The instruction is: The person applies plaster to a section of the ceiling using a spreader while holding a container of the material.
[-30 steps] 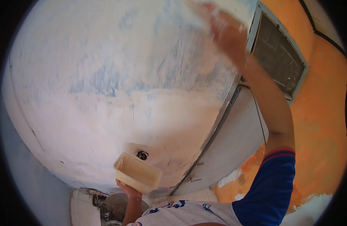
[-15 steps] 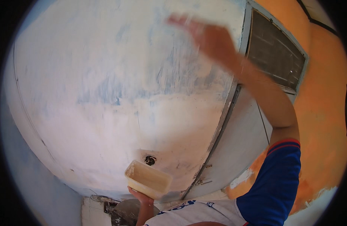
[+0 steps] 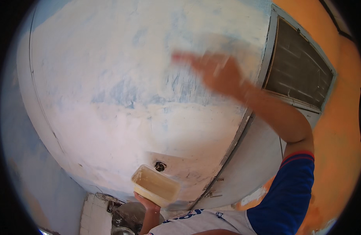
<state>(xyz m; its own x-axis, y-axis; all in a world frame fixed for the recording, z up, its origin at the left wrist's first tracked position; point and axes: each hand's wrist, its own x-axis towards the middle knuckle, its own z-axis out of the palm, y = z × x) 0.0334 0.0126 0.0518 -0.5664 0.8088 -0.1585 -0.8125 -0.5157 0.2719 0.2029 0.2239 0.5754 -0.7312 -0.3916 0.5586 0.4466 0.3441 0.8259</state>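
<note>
My left hand supports a cream rectangular plastic tub from below, with fingers and palm against its underside. The tub is tilted so its open top shows, and a pale smear coats the inside. My right hand, raised in front of the patchy white and blue wall, is smeared by motion. Its fingers reach toward the left, with a reddish blur at their tips. Whether anything is in that hand, or whether it touches the wall, I cannot make out.
Just above the tub, the wall has a round hole with wires. To the right stand a grey door and a framed dark window panel, beside an orange wall. On the floor at lower left lies a dark, stained round object.
My right hand has moved down along the wall, still blurred. The tub stays in my left hand almost unmoved. The view has shifted slightly.
</note>
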